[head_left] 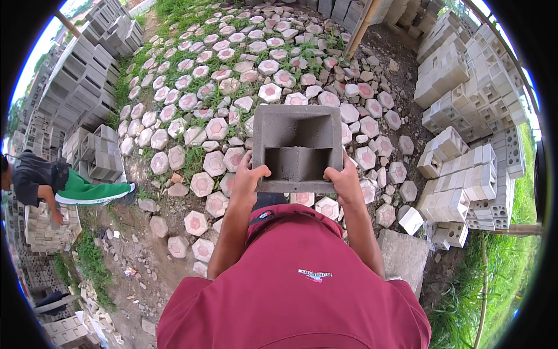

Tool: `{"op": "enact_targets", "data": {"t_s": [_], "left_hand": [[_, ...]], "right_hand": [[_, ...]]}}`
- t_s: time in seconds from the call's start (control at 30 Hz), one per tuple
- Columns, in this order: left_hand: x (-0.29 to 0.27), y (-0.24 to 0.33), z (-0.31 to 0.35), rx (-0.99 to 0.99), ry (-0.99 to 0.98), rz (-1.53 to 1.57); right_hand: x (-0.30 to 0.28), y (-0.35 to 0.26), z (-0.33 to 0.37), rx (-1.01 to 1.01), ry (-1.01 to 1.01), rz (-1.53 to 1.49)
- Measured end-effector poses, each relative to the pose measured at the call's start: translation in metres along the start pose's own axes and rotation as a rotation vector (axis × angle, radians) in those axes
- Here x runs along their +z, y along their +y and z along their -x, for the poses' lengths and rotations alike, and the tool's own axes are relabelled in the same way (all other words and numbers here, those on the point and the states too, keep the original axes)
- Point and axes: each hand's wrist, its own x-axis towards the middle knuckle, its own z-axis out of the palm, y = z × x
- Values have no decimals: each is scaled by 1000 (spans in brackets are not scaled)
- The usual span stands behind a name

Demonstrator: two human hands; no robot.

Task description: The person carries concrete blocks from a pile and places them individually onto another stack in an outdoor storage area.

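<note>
A grey hollow concrete block [298, 152] is held up in front of my body, its hollow cells facing me. My left hand [247, 177] grips its left side near the lower corner, thumb on the near face. On the opposite side my right hand [347, 179] holds it the same way, thumb over the lower right edge. Most of my other fingers are hidden behind the block. Beneath it lie hexagonal paving stones [216, 129] with pinkish centres.
Stacked concrete blocks [462, 180] stand on the right, more block stacks [81, 75] on the left. A person [43, 180] in green trousers bends at the left beside a low stack. A wooden post [361, 28] rises at the back. A flat slab [405, 256] lies by my right side.
</note>
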Motion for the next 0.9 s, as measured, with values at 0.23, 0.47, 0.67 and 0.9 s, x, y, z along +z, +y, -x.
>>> {"op": "enact_targets", "data": {"t_s": [0.23,0.47,0.67,0.9], "left_hand": [[19,87,-144,3,84,-24],[39,175,-240,1,44,-36],[64,216,-336,23,70,-16],[94,254,-479,11,126,2]], "right_hand": [[45,-49,-165,0,-30,-28],[78,-83,-276,-59,4,-25],[83,-89,-393,-108,-1,126],[102,-126,-543,-90,-110,-42]]}}
